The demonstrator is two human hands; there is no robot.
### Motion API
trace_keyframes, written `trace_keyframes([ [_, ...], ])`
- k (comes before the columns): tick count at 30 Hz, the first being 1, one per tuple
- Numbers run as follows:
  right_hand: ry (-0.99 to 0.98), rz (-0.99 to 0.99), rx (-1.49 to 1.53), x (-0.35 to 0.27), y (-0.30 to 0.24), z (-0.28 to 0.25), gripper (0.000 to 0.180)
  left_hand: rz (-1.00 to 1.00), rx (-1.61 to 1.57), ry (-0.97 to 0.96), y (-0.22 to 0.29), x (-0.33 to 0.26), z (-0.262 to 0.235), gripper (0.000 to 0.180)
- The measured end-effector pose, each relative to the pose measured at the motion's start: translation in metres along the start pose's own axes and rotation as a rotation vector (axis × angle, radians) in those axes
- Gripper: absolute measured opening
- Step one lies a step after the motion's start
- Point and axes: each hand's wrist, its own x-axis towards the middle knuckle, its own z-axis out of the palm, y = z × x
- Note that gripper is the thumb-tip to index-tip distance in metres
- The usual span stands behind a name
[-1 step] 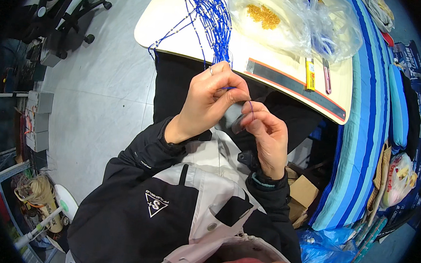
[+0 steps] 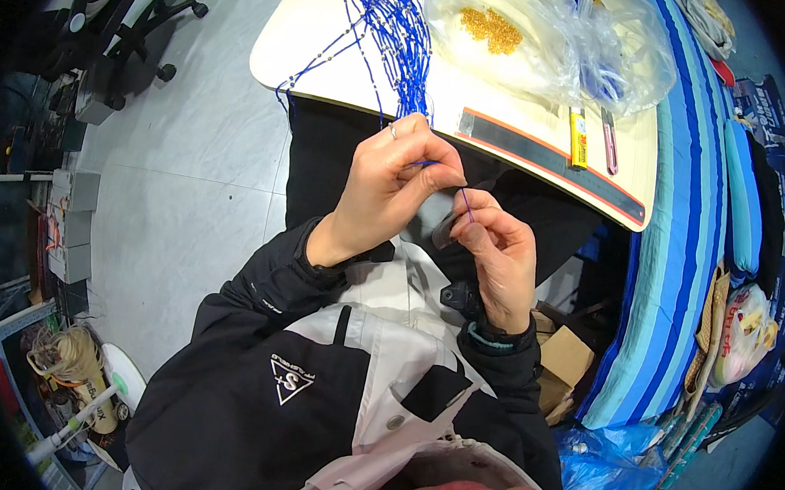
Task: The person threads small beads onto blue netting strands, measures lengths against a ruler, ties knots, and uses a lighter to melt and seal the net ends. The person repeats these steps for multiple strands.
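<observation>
I pinch a thin blue thread (image 2: 434, 164) between both hands: my left hand (image 2: 387, 195) closed on it at 12 o'clock, my right hand (image 2: 498, 252) gripping its end at 1 o'clock. I judge the thread could slip from my fingertips or snag the hanging bundle of blue beaded strands (image 2: 399, 27). The cream worktop (image 2: 332, 68) carries a clear bag of gold beads (image 2: 534, 36) and a ruler (image 2: 553, 161). A grey floor (image 2: 187, 185) and an office chair (image 2: 135, 18) lie at 10 o'clock.
</observation>
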Motion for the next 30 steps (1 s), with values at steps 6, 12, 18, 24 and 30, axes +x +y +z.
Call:
trace_keyframes([
  [6,-0.045,0.055,0.464,-0.001,0.006,-0.011,0.009,0.008,0.055,0.007,-0.001,-0.003,0.001,0.008],
  [12,-0.025,-0.063,0.778,0.002,0.016,-0.005,0.017,0.082,0.051,-0.145,-0.002,-0.007,0.007,0.008],
  [18,0.158,-0.263,0.364,0.003,0.023,-0.001,0.017,0.169,0.071,-0.296,-0.001,-0.011,0.01,0.011],
  [24,-0.025,-0.057,0.855,0.002,0.022,-0.012,0.016,0.168,0.085,-0.309,-0.003,-0.011,0.011,0.011],
  [30,-0.087,0.049,1.052,0.003,0.023,-0.015,0.022,0.166,0.147,-0.298,-0.006,-0.01,0.01,0.012],
])
